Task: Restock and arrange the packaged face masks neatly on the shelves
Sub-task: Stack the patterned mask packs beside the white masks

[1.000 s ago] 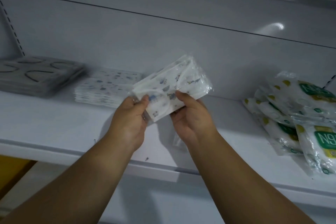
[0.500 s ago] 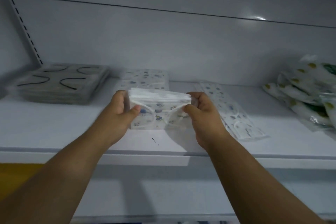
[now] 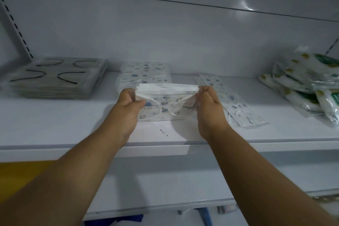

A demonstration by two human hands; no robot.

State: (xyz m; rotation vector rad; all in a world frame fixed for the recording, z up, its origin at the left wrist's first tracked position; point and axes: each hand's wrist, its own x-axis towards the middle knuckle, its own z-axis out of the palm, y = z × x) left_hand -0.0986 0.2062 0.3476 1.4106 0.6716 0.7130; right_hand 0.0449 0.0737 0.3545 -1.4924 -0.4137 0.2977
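From left to right along the white shelf (image 3: 55, 115): a stack of grey masks with black ear loops (image 3: 55, 77) lies at the far left. Next, toward the back, sits a pile of printed children's mask packs (image 3: 146, 71).

In front of that pile we hold a stack of printed face masks (image 3: 165, 101) between both hands, its lower edge on or just above the shelf; we cannot tell which. Our left hand (image 3: 128, 104) has its grip closed on the stack's left end, thumb in front. Our right hand (image 3: 209, 104) pinches the right end with curled fingers.

Just right of that hand a flat pack of printed masks (image 3: 236, 104) lies askew, and at the far right green-labelled mask packets (image 3: 308, 82) lie heaped.

To do this step well, we judge we should press both ends evenly, tap the stack so its edges line up, tuck in the loose ear loops, then set it down square to the shelf edge and in line with the pile behind it.
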